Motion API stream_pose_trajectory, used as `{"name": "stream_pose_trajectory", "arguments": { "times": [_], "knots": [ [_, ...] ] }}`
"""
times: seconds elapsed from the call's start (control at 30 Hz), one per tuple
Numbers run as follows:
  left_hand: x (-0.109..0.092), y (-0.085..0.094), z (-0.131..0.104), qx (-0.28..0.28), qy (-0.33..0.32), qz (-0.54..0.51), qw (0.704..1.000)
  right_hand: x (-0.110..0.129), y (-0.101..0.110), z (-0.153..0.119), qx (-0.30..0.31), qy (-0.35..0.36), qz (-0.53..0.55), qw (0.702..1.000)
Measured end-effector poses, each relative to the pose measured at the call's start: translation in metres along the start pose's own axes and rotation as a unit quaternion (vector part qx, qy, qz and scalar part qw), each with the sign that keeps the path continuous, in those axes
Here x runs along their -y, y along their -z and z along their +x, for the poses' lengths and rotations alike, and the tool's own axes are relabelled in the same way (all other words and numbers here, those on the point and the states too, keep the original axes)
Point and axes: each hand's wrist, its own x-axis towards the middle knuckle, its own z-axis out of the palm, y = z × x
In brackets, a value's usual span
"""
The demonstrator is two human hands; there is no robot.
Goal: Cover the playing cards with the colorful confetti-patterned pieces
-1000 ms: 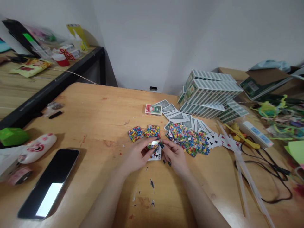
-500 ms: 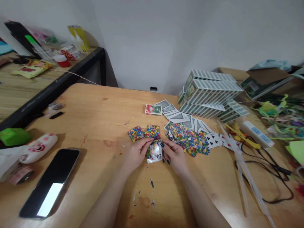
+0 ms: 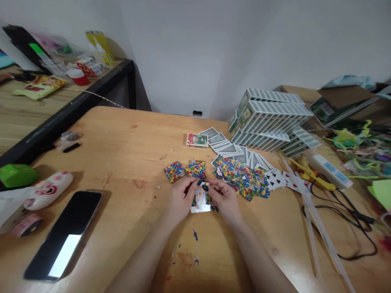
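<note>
Between my two hands is a playing card (image 3: 201, 201), its pale face up and catching the light; colourful pieces show at its edges. My left hand (image 3: 183, 198) pinches its upper left edge, and my right hand (image 3: 223, 199) grips its upper right. The thumbs almost meet at the top. Just beyond my fingers lie two small stacks with a multicoloured brick pattern, one on the left (image 3: 174, 171) and one on the right (image 3: 196, 167). Right of my hands spreads a heap of cards with the same pattern (image 3: 241, 177), partly over grey-backed cards (image 3: 227, 148).
A red-and-green card box (image 3: 197, 140) sits behind the stacks. Wrapped card boxes (image 3: 271, 116) are piled at the back right. A power strip (image 3: 331, 171), cables and clear plastic strips (image 3: 314, 215) lie right. A phone (image 3: 64, 236) and a green object (image 3: 18, 176) lie left.
The held card has shifted slightly right and tilted, and its face now shows more glare. My thumbs have drawn closer together at its top edge.
</note>
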Motion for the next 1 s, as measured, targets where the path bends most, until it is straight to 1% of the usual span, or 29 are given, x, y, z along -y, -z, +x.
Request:
{"name": "stream_pose_trajectory", "arguments": {
  "times": [0.07,0.2,0.3,0.43,0.5,0.6,0.67,0.73,0.87,0.97,1.0],
  "knots": [
    [-0.002,0.000,-0.001,0.021,-0.001,-0.002,1.000,0.001,0.000,-0.001,-0.008,0.020,-0.002,1.000],
    [-0.002,-0.002,-0.002,0.016,0.028,-0.029,0.999,0.001,-0.001,-0.002,-0.035,0.054,0.008,0.998],
    [0.000,-0.001,-0.001,0.026,0.049,-0.064,0.996,0.001,-0.001,-0.002,-0.045,0.044,0.025,0.998],
    [-0.001,0.005,0.002,0.043,0.069,-0.121,0.989,-0.001,0.001,-0.001,-0.054,0.031,0.036,0.997],
    [-0.003,0.008,0.003,0.046,0.087,-0.148,0.984,-0.001,0.002,-0.001,-0.054,0.038,0.024,0.998],
    [-0.007,0.010,0.004,0.058,0.133,-0.186,0.972,-0.001,0.001,-0.001,-0.054,0.053,-0.011,0.997],
    [-0.010,0.008,0.005,0.063,0.144,-0.197,0.968,-0.003,0.000,-0.002,-0.053,0.063,-0.032,0.996],
    [-0.011,0.006,0.005,0.052,0.130,-0.169,0.976,-0.004,-0.001,-0.003,-0.046,0.071,-0.044,0.995],
    [-0.010,0.003,0.006,0.022,0.094,-0.069,0.993,-0.003,-0.003,-0.007,-0.025,0.093,-0.071,0.993],
    [-0.007,0.002,0.004,0.002,0.057,-0.051,0.997,0.001,-0.003,-0.009,0.001,0.127,-0.080,0.989],
    [-0.007,0.003,0.004,-0.004,0.038,-0.048,0.998,0.002,-0.003,-0.009,-0.001,0.138,-0.082,0.987]
  ]
}}
